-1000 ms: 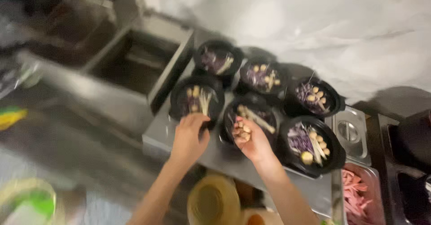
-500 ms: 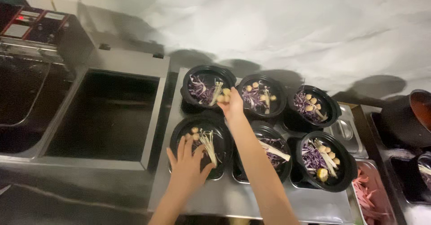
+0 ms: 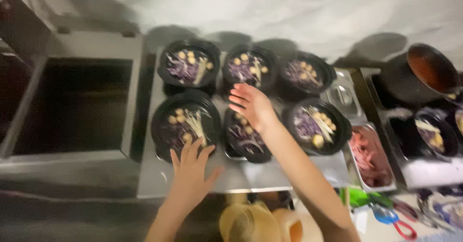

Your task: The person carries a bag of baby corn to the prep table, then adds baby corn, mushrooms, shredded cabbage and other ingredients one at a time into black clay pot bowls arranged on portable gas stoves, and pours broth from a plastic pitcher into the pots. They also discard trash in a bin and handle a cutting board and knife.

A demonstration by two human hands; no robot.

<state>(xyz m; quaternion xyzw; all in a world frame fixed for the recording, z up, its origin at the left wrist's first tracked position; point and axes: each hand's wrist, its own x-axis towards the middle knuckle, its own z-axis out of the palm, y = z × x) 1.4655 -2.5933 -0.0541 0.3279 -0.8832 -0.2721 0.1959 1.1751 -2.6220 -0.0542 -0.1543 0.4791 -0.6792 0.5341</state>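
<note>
- The left hand lies flat with its fingers spread apart. It holds nothing.
- Its fingertips touch the near rim of the front left bowl. The palm rests on the metal counter just below that bowl.
- This bowl is black and round. It has purple shreds, pale round balls and thin white strips inside.
- The right hand reaches out over the middle of the bowls. Its fingers are a bit open and held loosely side by side. It is blurry, so I cannot tell if it pinches anything small.
- The right hand is over the far edge of the front middle bowl, just below the back middle bowl.
- There are six black bowls in two rows of three. The others are the back left bowl, the back right bowl and the front right bowl. All hold the same kind of food.
- A deep metal sink is to the left of the bowls.
- A tray of pink meat strips is on the right.
- A dark pot with red sauce is at the far right.
</note>
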